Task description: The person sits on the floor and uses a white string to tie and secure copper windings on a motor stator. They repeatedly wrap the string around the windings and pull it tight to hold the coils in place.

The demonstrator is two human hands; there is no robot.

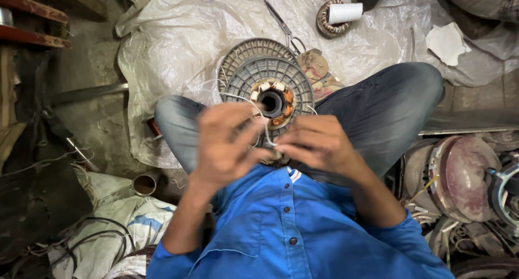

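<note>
We sit cross-legged on the floor with the stator [273, 98], a grey ribbed disc with copper windings round its bore, propped on our lap. Our left hand [224, 144] and right hand [319, 144] meet just below the bore, each grip pinched narrow on a white thread [266, 128] that runs up to the windings. The left hand is blurred, so we cannot tell exactly how its fingers lie. Some coils around the bore already look bound with pale thread; the near side, hidden by our hands, seems to be the part in progress, so we judge the lacing partly done. Beyond the stator, on the plastic sheet [178, 35], lie scissors [281, 20] and, further right, a thread spool [345, 12].
</note>
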